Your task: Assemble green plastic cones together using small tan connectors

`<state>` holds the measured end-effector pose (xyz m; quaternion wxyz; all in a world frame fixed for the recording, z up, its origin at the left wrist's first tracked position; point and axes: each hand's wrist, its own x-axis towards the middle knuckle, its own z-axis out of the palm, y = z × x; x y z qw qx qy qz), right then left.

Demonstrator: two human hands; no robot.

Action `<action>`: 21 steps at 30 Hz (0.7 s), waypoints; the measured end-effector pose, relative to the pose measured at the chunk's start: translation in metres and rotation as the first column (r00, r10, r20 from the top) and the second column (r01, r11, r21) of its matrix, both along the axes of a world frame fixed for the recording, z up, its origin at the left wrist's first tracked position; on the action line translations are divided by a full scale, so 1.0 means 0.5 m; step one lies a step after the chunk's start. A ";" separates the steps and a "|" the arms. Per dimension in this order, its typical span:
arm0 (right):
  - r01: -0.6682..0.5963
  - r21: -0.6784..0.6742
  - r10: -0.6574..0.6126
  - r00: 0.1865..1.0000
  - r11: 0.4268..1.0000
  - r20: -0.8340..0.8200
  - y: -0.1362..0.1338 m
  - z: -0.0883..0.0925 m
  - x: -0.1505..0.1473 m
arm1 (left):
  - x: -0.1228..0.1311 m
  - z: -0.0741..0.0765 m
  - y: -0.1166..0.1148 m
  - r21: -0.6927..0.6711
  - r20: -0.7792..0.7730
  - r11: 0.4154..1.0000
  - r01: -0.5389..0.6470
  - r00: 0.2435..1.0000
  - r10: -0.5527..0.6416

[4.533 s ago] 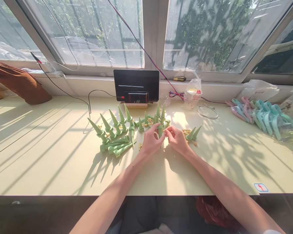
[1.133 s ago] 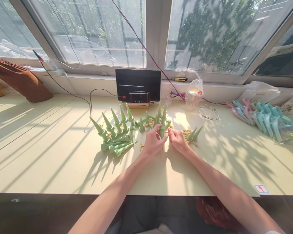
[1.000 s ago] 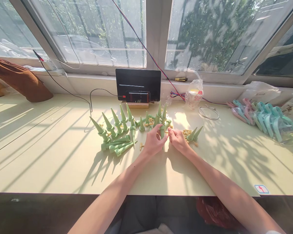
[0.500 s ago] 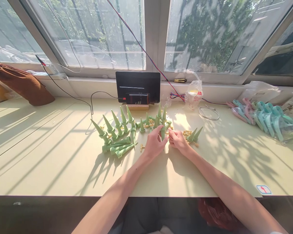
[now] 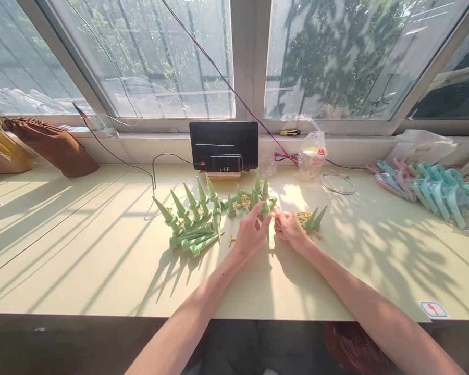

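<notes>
Your forearms converge over the tabletop [image 5: 101, 250]: your left hand [image 5: 251, 235], fingers fanned loosely, rests against a green spike [image 5: 266, 212] with its tip toward you, while your right hand [image 5: 290, 229], curled, pinches its head, beside the other spikes [image 5: 191, 208]

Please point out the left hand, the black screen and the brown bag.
left hand [image 5: 251, 237], head view, on the back of the hand.
black screen [image 5: 223, 138], head view, on the middle of its dark face.
brown bag [image 5: 57, 150], head view, on its middle.
</notes>
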<state>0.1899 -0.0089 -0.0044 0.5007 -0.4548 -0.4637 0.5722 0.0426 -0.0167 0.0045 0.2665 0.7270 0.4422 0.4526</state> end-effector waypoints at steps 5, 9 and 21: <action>0.040 -0.023 -0.040 0.999 0.999 -0.009 0.003 0.003 0.000 | -0.003 -0.003 0.003 0.022 0.026 0.999 0.047 0.999 -0.048; 0.043 -0.025 -0.044 0.999 0.999 -0.017 0.003 0.002 0.001 | -0.003 -0.008 0.004 0.067 0.004 0.995 0.070 0.998 -0.070; 0.042 0.011 -0.042 0.999 0.999 -0.025 0.010 -0.018 0.006 | -0.004 -0.002 0.006 -0.057 0.098 0.996 0.068 0.993 -0.062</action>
